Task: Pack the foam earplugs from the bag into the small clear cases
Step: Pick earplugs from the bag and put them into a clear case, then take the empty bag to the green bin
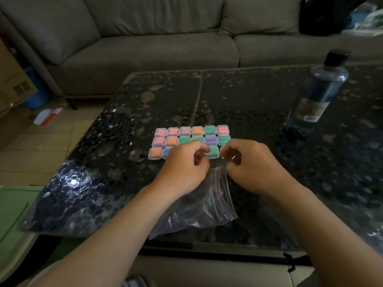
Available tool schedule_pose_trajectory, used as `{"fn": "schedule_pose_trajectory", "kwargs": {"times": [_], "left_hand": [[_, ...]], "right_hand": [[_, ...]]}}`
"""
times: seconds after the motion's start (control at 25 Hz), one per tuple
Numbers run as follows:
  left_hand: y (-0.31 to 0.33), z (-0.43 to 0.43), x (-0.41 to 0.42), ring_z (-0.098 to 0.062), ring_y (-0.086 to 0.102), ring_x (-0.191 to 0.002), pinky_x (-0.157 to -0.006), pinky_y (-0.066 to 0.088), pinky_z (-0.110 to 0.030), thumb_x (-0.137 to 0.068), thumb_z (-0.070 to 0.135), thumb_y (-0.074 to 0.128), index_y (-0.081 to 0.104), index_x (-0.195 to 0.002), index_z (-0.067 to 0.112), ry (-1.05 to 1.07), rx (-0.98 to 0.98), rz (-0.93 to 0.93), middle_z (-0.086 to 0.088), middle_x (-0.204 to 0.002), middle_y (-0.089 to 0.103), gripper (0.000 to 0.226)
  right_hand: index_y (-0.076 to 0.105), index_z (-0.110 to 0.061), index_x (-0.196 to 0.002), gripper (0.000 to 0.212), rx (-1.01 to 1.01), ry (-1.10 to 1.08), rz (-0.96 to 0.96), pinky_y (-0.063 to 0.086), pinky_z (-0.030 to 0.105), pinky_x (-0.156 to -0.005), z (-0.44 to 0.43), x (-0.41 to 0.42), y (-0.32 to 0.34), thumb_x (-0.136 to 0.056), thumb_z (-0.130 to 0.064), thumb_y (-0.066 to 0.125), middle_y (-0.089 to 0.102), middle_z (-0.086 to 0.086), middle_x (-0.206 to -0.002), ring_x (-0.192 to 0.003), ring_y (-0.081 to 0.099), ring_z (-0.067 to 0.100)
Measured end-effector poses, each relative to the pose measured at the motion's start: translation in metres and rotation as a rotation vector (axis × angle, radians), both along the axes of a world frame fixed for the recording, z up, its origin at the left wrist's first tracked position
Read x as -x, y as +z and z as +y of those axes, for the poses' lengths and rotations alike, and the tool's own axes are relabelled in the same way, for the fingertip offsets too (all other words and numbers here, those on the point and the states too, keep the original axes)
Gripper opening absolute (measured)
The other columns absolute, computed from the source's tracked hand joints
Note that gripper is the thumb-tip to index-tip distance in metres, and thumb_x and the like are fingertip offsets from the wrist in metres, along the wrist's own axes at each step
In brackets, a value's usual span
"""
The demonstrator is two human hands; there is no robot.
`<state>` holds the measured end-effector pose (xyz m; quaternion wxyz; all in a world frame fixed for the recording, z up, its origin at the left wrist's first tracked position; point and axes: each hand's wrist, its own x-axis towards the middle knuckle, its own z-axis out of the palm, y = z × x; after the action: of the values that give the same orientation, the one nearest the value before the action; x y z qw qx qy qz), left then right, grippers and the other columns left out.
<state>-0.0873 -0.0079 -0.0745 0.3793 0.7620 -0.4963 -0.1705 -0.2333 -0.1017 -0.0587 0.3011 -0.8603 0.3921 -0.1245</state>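
A grey sofa (145,50) runs across the far side of the room, with a loose cushion (261,17) toward its right end, and in front of it stands a dark speckled stone table (259,96). On the floor at the far left sits a cardboard box (14,81), with a red and white packet (48,116) lying just near of it. A dark plastic bottle (317,94) with a black cap stands upright on the far right of the table. At the middle of the table the small clear cases (190,139) lie closed in a tidy block of three rows, touching side by side, with coloured foam earplugs (210,130) showing through in pink, orange, green, purple and blue; the near row is partly hidden behind the hands. The clear zip bag (199,210) lies crumpled at the near edge, its top corner lifted up between the two hands. The right hand (252,164) has its fingers curled, thumb and fingertips pinching that corner of the bag. The left hand (184,164) is curled too, just beside the bag's edge, but whether it grips anything cannot be told.
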Motion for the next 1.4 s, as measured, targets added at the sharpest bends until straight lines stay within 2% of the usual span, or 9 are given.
{"fn": "schedule_pose_trajectory", "kwargs": {"times": [0.24, 0.52, 0.68, 0.8, 0.88, 1.0, 1.08, 1.24, 1.4], "left_hand": [[0.000, 0.010, 0.003, 0.000, 0.062, -0.087, -0.082, 0.051, -0.019, -0.097, 0.016, 0.063, 0.069, -0.117, 0.024, -0.033, -0.068, -0.051, 0.019, -0.091, 0.062, 0.022], [0.003, 0.020, -0.006, -0.005, 0.065, -0.091, -0.085, 0.054, -0.028, -0.100, 0.032, 0.057, 0.064, -0.125, 0.027, -0.098, -0.185, 0.025, 0.012, -0.098, 0.068, 0.026], [0.002, 0.022, -0.010, 0.003, 0.062, -0.075, -0.066, 0.044, -0.019, -0.100, 0.028, 0.057, 0.067, -0.094, 0.032, -0.124, -0.186, -0.001, 0.013, -0.083, 0.067, 0.012], [0.005, 0.023, -0.013, 0.003, 0.060, -0.066, -0.059, 0.040, -0.016, -0.102, 0.026, 0.056, 0.062, -0.083, 0.033, -0.097, -0.121, -0.013, 0.013, -0.074, 0.064, 0.021], [0.007, 0.023, -0.015, -0.001, 0.061, -0.067, -0.060, 0.046, -0.018, -0.102, 0.024, 0.054, 0.064, -0.085, 0.030, -0.083, -0.067, 0.001, 0.011, -0.074, 0.064, 0.020], [0.008, 0.023, -0.018, -0.011, 0.064, -0.067, -0.068, 0.054, -0.036, -0.102, 0.021, 0.054, 0.064, -0.083, 0.027, -0.065, -0.001, 0.057, 0.010, -0.071, 0.064, 0.021], [0.008, 0.024, -0.019, -0.008, 0.062, -0.070, -0.068, 0.051, -0.032, -0.101, 0.020, 0.055, 0.063, -0.083, 0.027, -0.072, 0.024, 0.027, 0.011, -0.075, 0.064, 0.021], [0.009, 0.027, -0.017, -0.007, 0.065, -0.085, -0.079, 0.051, -0.029, -0.101, 0.021, 0.057, 0.063, -0.084, 0.033, -0.074, 0.046, 0.004, 0.013, -0.086, 0.066, 0.021], [0.018, 0.030, -0.022, -0.006, 0.066, -0.085, -0.081, 0.055, -0.035, -0.099, 0.025, 0.059, 0.070, -0.094, 0.028, -0.047, 0.005, -0.051, 0.012, -0.090, 0.070, 0.013]], "right_hand": [[0.061, -0.035, -0.118, 0.036, -0.116, 0.152, 0.138, 0.054, 0.025, -0.084, 0.005, 0.002, 0.000, -0.088, -0.018, 0.071, 0.061, -0.013, -0.103, -0.094, 0.060, 0.003], [0.069, -0.031, -0.090, 0.016, -0.022, 0.098, -0.001, 0.054, 0.025, -0.079, 0.009, 0.000, 0.000, -0.090, -0.015, 0.068, 0.064, -0.015, -0.088, -0.084, 0.061, 0.003], [0.068, -0.028, -0.092, 0.015, -0.049, 0.022, -0.132, 0.054, 0.024, -0.073, 0.009, -0.002, 0.000, -0.089, -0.014, 0.070, 0.065, -0.011, -0.085, -0.081, 0.063, 0.005], [0.065, -0.019, -0.082, 0.004, -0.149, -0.045, -0.285, 0.059, 0.045, -0.074, 0.008, -0.004, 0.001, -0.086, -0.019, 0.066, 0.069, 0.001, -0.081, -0.080, 0.067, 0.023], [0.065, -0.009, -0.080, 0.028, -0.302, -0.038, -0.378, 0.057, 0.057, -0.077, 0.008, -0.004, 0.003, -0.081, -0.037, 0.062, 0.070, 0.013, -0.084, -0.085, 0.068, 0.034], [0.067, -0.007, -0.077, 0.047, -0.362, 0.095, -0.332, 0.053, 0.045, -0.071, 0.012, -0.001, 0.006, -0.080, -0.054, 0.065, 0.067, 0.017, -0.082, -0.071, 0.063, 0.026], [0.071, -0.010, -0.077, 0.034, -0.343, 0.156, -0.289, 0.051, 0.039, -0.068, 0.014, -0.002, 0.006, -0.087, -0.043, 0.070, 0.067, 0.012, -0.076, -0.066, 0.059, 0.018], [0.072, -0.012, -0.073, 0.021, -0.317, 0.176, -0.321, 0.060, 0.046, -0.076, 0.014, -0.003, 0.006, -0.090, -0.024, 0.071, 0.070, 0.009, -0.077, -0.076, 0.068, 0.027], [0.072, -0.015, -0.072, 0.020, -0.342, 0.134, -0.404, 0.048, 0.028, -0.065, 0.020, -0.007, 0.010, -0.091, -0.020, 0.070, 0.068, -0.002, -0.071, -0.065, 0.060, 0.004]]}}
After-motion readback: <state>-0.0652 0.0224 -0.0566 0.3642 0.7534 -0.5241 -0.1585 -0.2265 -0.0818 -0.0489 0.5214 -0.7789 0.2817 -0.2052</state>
